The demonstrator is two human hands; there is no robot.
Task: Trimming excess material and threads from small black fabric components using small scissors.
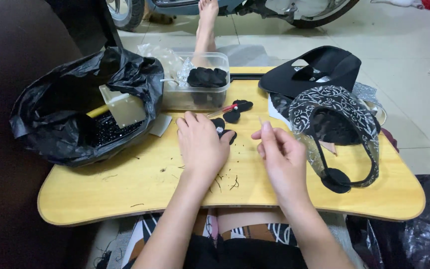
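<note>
Black bow (223,130) under left hand (201,144) fingers.

Smooth wooden tray table (125,194), matt cloth bow (223,130)

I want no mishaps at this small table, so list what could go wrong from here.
The right hand pinches something thin, perhaps a needle, close to the left hand pressing the black fabric piece; a finger could get pricked. The black bag overhangs the yellow table edge and might slide off.
</note>
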